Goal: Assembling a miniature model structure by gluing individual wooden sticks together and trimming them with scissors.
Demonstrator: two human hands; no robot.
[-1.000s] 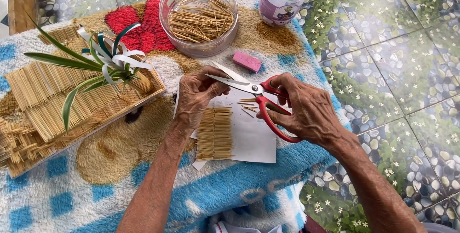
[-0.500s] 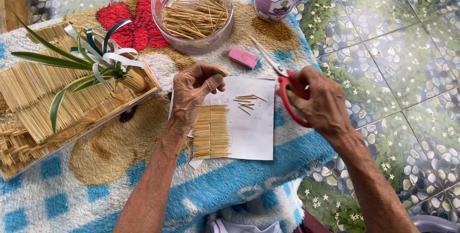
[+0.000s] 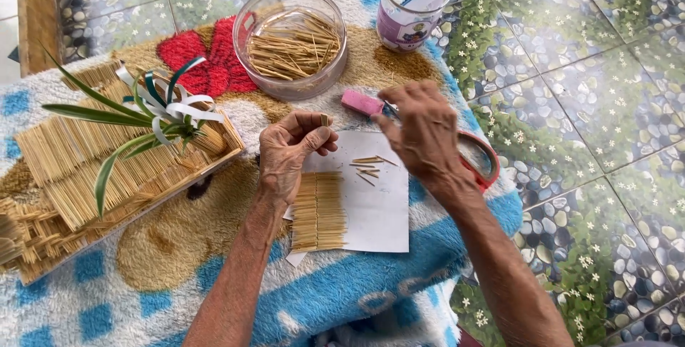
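Observation:
My left hand (image 3: 289, 153) is closed and pinches a short bundle of thin wooden sticks (image 3: 325, 120) upright over the top edge of a white paper sheet (image 3: 378, 208). A flat row of sticks (image 3: 319, 211) lies on the paper just below that hand. My right hand (image 3: 424, 136) hovers over the paper's top right with its fingers apart and nothing in it. Red-handled scissors (image 3: 488, 163) lie under and behind that hand. A few cut stick ends (image 3: 368, 165) are scattered on the paper between my hands.
A clear bowl of sticks (image 3: 292, 40) stands beyond the paper, a pink eraser (image 3: 360, 102) beside it. A jar holding a tube (image 3: 414, 8) is at the back right. A stick-built model with a striped plant (image 3: 107, 165) fills the left. Patterned tile floor (image 3: 592, 140) lies right of the blue blanket (image 3: 357, 290).
My right hand carried the scissors away from the sticks to the right, laid them down and let go. My left hand stayed over the paper, still pinching the sticks.

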